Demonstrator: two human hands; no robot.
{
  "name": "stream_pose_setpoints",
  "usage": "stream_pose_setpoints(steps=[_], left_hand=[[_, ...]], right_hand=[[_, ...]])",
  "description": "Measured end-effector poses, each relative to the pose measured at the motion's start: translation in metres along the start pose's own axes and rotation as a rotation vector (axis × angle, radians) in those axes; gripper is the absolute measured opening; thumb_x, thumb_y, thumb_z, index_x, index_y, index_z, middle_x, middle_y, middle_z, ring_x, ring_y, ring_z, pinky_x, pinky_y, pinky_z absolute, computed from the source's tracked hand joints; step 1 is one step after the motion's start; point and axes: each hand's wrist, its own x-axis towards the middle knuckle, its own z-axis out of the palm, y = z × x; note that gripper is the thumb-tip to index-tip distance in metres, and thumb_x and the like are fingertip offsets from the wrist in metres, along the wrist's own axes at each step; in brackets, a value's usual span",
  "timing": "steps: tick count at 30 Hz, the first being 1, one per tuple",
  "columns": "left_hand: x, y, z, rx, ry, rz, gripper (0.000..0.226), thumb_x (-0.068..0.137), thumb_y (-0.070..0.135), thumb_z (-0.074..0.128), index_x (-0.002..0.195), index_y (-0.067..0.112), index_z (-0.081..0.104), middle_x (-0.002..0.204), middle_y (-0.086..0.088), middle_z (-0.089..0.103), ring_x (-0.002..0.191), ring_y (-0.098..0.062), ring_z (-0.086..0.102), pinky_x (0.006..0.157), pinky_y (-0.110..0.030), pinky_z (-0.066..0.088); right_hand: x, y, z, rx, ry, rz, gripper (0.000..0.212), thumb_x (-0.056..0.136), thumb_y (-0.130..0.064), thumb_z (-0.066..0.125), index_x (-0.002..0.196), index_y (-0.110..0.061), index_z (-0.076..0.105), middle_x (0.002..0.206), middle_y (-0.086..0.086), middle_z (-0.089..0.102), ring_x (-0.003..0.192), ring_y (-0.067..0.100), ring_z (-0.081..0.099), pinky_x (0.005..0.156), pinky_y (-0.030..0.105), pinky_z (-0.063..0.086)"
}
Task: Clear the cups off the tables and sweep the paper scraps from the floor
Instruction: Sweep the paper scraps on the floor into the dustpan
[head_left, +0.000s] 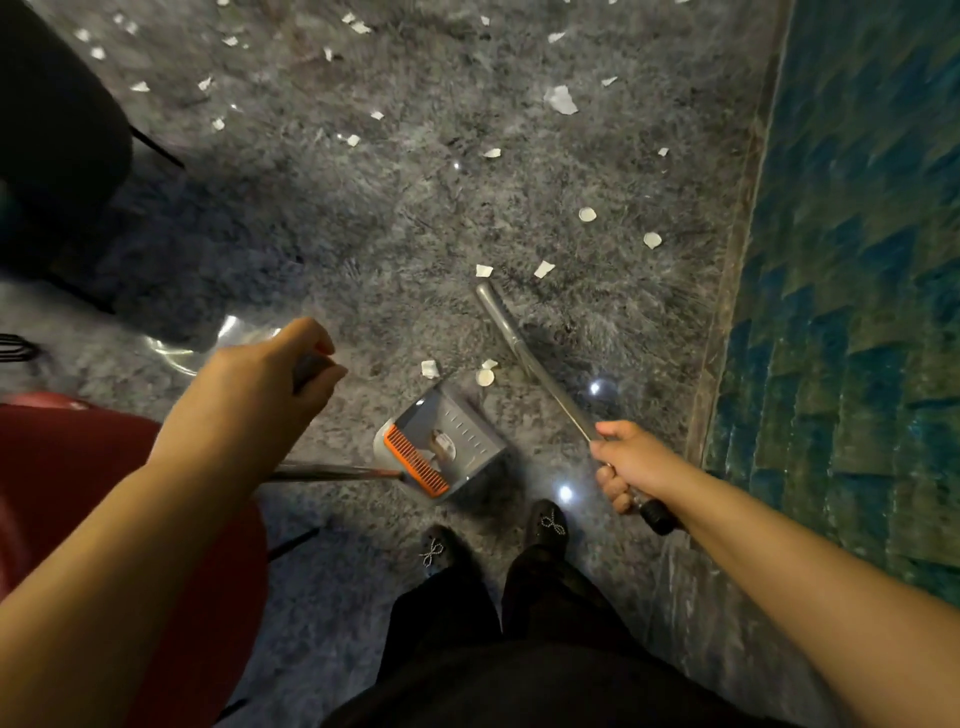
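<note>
White paper scraps (561, 98) lie scattered over the glossy grey marble floor (415, 218), most of them far from me, a few near the dustpan mouth (485, 375). My left hand (270, 379) is shut on the dark handle of a grey dustpan (457, 441) with an orange comb edge; the pan rests on the floor in front of my feet and holds a scrap. My right hand (631, 462) grips a metal broom handle (524, 353) that slants up-left; the broom head is hard to make out.
A red chair seat (62, 493) sits at lower left, a black chair (57, 130) at upper left. A blue-green patterned surface (857, 286) with a raised border runs along the right. My black shoes (545, 525) stand just behind the dustpan.
</note>
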Motion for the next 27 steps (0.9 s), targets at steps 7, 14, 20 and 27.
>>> stream_pose_setpoints(steps=[7,14,20,27], left_hand=[[-0.014,-0.048,-0.010,-0.013,0.000,-0.131,0.019,0.085,0.031,0.071,0.095,0.024,0.057,0.060,0.016,0.049,0.058,-0.024,0.053,0.056,-0.031,0.042],[0.001,-0.083,0.003,0.045,-0.056,-0.118,0.021,0.088,0.032,0.068,0.096,0.017,0.057,0.069,-0.011,0.059,0.058,-0.026,0.046,0.054,-0.033,0.040],[0.006,-0.094,0.006,0.085,-0.073,-0.095,0.021,0.091,0.033,0.064,0.098,0.014,0.056,0.073,-0.017,0.061,0.066,-0.037,0.056,0.055,-0.042,0.048],[0.000,-0.089,0.012,0.098,-0.069,-0.086,0.023,0.093,0.034,0.061,0.098,0.013,0.054,0.074,-0.018,0.061,0.064,-0.037,0.056,0.053,-0.042,0.048]], right_hand=[[0.033,-0.028,0.028,-0.133,-0.043,-0.007,0.034,0.101,-0.009,0.038,0.135,-0.007,0.034,0.058,0.004,0.034,0.029,0.006,0.032,0.037,0.014,0.028],[0.061,-0.039,0.069,-0.217,-0.024,0.023,0.024,0.101,-0.009,0.036,0.125,-0.008,0.037,0.056,0.005,0.035,0.028,0.007,0.031,0.037,0.014,0.028],[0.078,-0.034,0.095,-0.354,-0.049,0.049,0.041,0.100,-0.011,0.037,0.140,-0.017,0.032,0.059,0.007,0.040,0.028,0.008,0.035,0.038,0.015,0.031],[0.052,-0.011,0.133,-0.427,-0.166,0.135,0.035,0.101,-0.014,0.038,0.133,-0.028,0.034,0.061,0.007,0.041,0.026,0.007,0.035,0.034,0.014,0.034]])
